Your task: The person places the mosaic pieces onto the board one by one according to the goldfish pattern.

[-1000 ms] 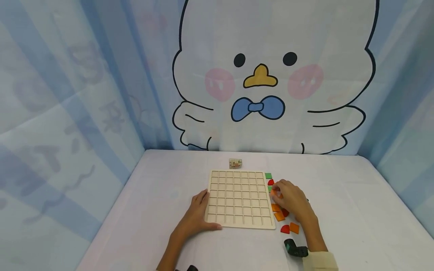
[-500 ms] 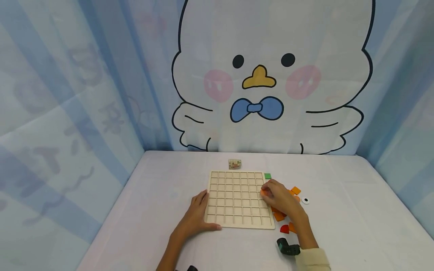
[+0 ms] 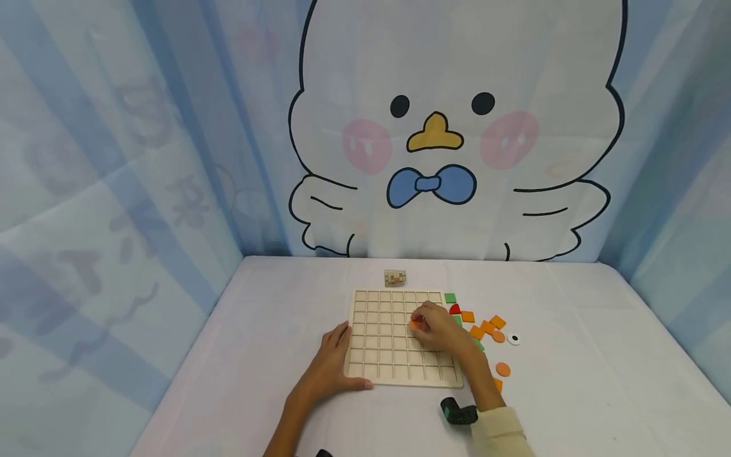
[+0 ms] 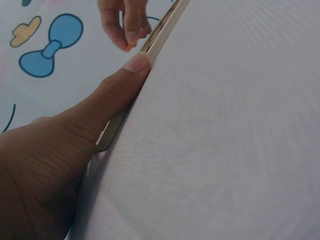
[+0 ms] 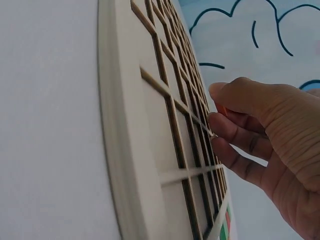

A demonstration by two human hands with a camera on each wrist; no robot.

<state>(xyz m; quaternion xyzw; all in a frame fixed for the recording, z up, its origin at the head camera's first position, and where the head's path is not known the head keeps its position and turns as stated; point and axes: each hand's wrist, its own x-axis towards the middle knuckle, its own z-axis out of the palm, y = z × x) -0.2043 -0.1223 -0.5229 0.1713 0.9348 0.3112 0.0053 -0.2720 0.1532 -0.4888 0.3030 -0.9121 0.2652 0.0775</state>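
A pale wooden grid board (image 3: 377,344) lies on the table with its small square cells facing up. My left hand (image 3: 330,363) rests against its near left corner, fingers along the left side, and in the left wrist view the thumb (image 4: 135,64) touches the edge. Over the right half of the grid, my right hand (image 3: 438,329) pinches an orange piece (image 3: 414,325) between thumb and fingers. Only a sliver of this orange piece (image 5: 221,109) shows in the right wrist view, so its full shape is hidden.
Right of the board lie loose flat pieces: a green square (image 3: 450,298), a red piece (image 3: 455,309), several orange squares (image 3: 498,322), orange discs (image 3: 503,369) and a white eye-like disc (image 3: 514,339). Behind the board sits a small patterned card (image 3: 395,278).
My right hand has moved left from the loose pieces to over the grid, carrying the orange piece. More pieces on the right are uncovered. My left hand stays at the corner.
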